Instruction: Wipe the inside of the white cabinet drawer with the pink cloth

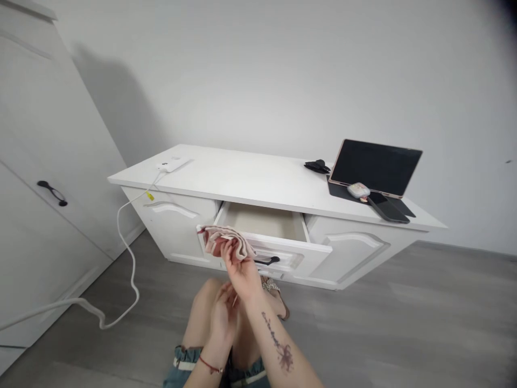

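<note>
My right hand (pixel 241 272) is raised in front of me, its fingers closed on a folded pinkish-beige cloth (pixel 226 240). The cloth hangs just before the front left corner of an open drawer (pixel 264 223) in a low white cabinet (pixel 258 180). Nothing shows inside the drawer. My left hand (pixel 223 318) rests lower, near my knee, with its fingers loosely apart and nothing in it. A red string circles the left wrist.
On the cabinet top stand a tablet on a dark keyboard cover (pixel 375 167), a phone (pixel 388 207), a small earbud case (pixel 358 189), a black clip (pixel 317 166) and a white charger (pixel 173 163) with its cable (pixel 129 253) trailing to the floor. A white wardrobe (pixel 44 178) stands left.
</note>
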Motion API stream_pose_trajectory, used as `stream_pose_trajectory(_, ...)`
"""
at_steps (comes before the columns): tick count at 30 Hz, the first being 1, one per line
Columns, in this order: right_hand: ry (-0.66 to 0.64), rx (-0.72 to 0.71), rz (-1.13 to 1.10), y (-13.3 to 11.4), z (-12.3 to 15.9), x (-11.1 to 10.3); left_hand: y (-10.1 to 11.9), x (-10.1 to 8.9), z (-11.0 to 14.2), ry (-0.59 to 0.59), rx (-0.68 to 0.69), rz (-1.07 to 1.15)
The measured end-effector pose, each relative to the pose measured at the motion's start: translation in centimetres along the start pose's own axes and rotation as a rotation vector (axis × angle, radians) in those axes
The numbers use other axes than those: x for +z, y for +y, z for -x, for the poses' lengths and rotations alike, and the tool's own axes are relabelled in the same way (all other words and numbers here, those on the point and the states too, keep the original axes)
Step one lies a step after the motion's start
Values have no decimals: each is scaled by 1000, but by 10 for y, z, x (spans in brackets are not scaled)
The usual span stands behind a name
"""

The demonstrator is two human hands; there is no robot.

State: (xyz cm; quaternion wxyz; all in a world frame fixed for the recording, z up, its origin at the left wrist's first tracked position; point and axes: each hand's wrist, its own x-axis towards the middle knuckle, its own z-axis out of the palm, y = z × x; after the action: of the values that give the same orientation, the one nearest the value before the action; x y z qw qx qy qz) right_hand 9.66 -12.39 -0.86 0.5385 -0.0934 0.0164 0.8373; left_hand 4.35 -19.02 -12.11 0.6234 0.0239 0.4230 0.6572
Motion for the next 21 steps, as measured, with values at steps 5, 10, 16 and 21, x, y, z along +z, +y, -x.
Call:
stream_pose_trajectory(5,-1,-17,-71,-52,41,6,3,62,-1,-252,-81,70)
stream_pose_trajectory(10,-32,-113,-41,-108,76,-11,6,91,-2,-295,-110,42)
stream_pose_trajectory(16,-4,-240,-41,-157,112,-24,2,92,-3,-202,-88,27)
stream_pose_trajectory(21,79,-462,139,-190,125,-54,0,91,-5,-193,-55,-34)
